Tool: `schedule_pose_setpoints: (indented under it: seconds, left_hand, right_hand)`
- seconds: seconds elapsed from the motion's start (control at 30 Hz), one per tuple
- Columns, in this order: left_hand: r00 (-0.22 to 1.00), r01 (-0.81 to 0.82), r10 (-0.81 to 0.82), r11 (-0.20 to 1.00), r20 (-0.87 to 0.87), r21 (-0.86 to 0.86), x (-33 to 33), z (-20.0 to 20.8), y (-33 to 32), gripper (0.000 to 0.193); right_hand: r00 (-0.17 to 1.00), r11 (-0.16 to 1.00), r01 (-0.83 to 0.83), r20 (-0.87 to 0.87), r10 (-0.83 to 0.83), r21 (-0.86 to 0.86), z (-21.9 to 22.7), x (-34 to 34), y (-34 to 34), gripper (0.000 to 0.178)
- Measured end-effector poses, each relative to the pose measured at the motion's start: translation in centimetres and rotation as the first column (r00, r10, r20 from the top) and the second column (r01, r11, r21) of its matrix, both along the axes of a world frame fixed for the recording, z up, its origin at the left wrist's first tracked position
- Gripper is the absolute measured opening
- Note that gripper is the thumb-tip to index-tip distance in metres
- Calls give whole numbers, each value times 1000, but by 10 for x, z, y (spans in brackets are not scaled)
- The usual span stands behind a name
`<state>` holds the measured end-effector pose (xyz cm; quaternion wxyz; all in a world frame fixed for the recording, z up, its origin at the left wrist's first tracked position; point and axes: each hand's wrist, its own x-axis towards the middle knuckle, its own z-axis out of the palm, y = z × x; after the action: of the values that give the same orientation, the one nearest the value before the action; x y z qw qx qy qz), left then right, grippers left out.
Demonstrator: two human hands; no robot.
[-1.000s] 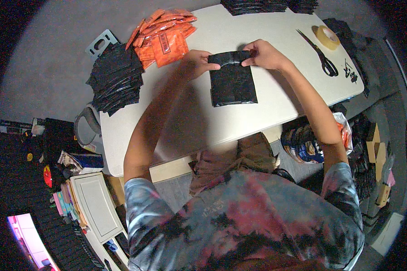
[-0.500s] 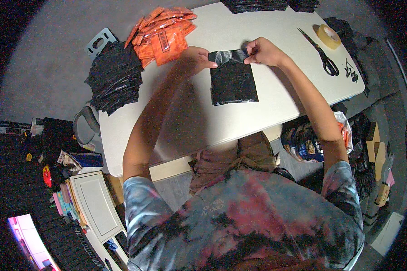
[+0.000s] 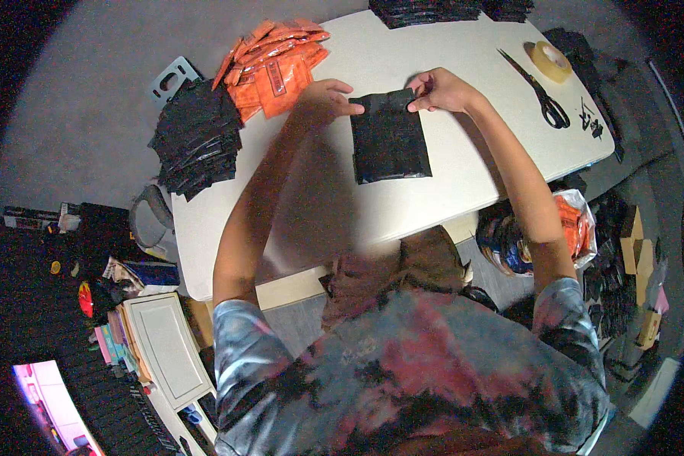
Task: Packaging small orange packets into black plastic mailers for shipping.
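Note:
A flat black plastic bag lies on the white table in front of me, its top end folded into a narrow matte band. At its upper left corner is my left hand, open, with the thumb tip at the bag's edge and the forefinger lifted apart from it. My right hand is at the upper right corner, thumb against the bag's side and the other fingers curled in; it appears to pinch the edge, though the fingertips partly hide the contact.
Orange packets are heaped beyond my left hand. A pile of black bags overhangs the table's left edge. More black bags lie at the far edge. Black scissors, yellow tape and small black scraps lie at right.
The shiny upturned flap at the bag's top now lies folded down as a matte band. My left fingers have spread apart from their hold; the right hand stays near its corner.

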<state>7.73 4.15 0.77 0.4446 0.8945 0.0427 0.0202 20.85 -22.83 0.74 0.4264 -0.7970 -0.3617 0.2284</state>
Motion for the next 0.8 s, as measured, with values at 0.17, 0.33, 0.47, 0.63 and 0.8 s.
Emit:
schedule_pose_setpoints:
  seconds: [0.17, 0.33, 0.47, 0.63, 0.8]
  left_hand:
    - [942, 6, -76, 978, 328, 210, -17, 13, -48, 21]
    - [917, 57, -196, 926, 346, 373, -30, 31, -86, 16]
    - [873, 80, -265, 906, 409, 416, -66, 46, -109, 16]
    - [910, 77, -242, 898, 338, 433, -123, 37, -125, 8]
    - [952, 16, -91, 968, 292, 250, -182, 23, -147, 12]
  right_hand:
    - [992, 978, 93, -106, -74, 188, -8, 2, -6, 22]
    - [994, 963, 70, -95, -46, 259, -7, 1, -13, 25]
    - [982, 942, 191, -41, -187, 276, -4, -3, -20, 22]
    - [913, 908, 166, 288, -289, 385, -17, 8, -10, 22]
    - [902, 915, 232, 281, -329, 329, -16, 6, -11, 22]
